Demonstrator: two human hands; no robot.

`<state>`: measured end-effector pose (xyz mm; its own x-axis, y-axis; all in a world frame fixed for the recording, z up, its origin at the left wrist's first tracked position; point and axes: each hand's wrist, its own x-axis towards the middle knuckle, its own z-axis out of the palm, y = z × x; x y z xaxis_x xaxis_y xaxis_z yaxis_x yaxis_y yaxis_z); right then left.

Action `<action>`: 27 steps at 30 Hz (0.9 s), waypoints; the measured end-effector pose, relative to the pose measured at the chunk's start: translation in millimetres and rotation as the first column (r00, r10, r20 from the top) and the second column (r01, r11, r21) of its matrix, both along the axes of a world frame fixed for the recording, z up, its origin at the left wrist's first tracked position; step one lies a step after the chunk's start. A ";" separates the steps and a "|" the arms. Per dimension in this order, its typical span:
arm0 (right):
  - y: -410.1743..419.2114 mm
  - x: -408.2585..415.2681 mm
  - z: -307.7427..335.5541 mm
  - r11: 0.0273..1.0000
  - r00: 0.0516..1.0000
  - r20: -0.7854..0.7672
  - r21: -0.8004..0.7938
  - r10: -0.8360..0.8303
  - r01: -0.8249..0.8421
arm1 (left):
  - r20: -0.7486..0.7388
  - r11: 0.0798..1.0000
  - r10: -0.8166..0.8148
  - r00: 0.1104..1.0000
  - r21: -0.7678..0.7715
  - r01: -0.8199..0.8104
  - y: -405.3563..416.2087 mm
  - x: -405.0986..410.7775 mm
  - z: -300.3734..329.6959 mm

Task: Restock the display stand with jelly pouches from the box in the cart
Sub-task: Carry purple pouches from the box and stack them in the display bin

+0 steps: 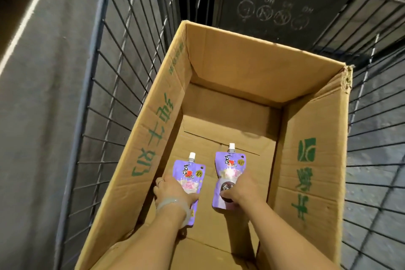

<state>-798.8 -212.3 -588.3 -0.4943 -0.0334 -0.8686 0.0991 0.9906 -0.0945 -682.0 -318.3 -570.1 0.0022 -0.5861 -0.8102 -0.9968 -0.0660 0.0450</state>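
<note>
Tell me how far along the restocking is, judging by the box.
The cardboard box in the wire cart looks nearly emptied: only bare floor shows besides two purple jelly pouches. The left hand grips one pouch, the right hand the other. Left: carrying them to the display stand, not in view.

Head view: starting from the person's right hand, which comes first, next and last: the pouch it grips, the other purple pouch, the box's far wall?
1. Right-hand pouch: in the right hand.
2. Left-hand pouch: beside it, in the left hand.
3. Far wall of the cardboard box: well ahead, at the cart's far end.
</note>
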 end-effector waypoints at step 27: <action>5.1 6.3 245.2 0.445 0.864 0.286 -0.765 -0.415 0.466 | -0.716 0.887 0.460 0.525 0.350 -0.301 -11.3 2.2 234.6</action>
<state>-792.5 -207.3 -343.1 -0.6076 -0.4994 -0.6176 0.5295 0.3248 -0.7836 -679.8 -329.6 -335.5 -0.4677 -0.5447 -0.6961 -0.4676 -0.5158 0.7178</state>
